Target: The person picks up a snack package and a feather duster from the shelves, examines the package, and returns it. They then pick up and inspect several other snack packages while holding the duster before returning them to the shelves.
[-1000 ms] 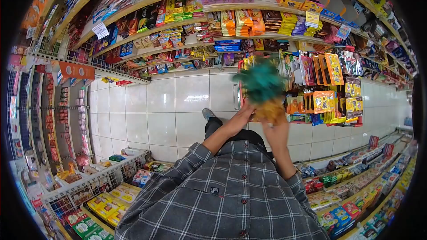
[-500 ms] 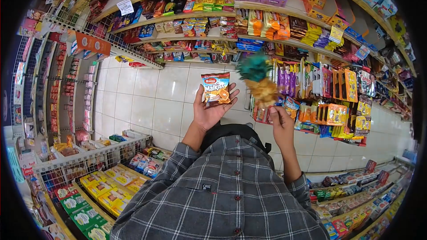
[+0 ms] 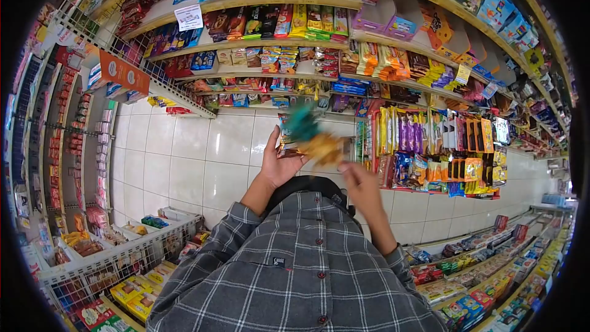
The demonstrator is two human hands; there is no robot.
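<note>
A small snack packet [image 3: 284,137] rests in my left hand [image 3: 278,165], whose thumb points up along the packet's left side. My right hand [image 3: 362,189] pinches the lower end of a feather duster [image 3: 313,138] with teal and yellow-brown tufts. Motion blurs the duster, which passes in front of the packet and hides most of it. Both hands are above the tiled floor, in front of my checked shirt.
Shelves of snack packets [image 3: 298,19] curve across the top. A rack of hanging and stacked packets [image 3: 430,132] stands to the right. At lower left is a white wire basket [image 3: 117,247]; more shelves [image 3: 485,270] fill the lower right.
The duster and my right hand have moved left, so the duster now covers most of the packet. The view has shifted, and my left hand still has the packet.
</note>
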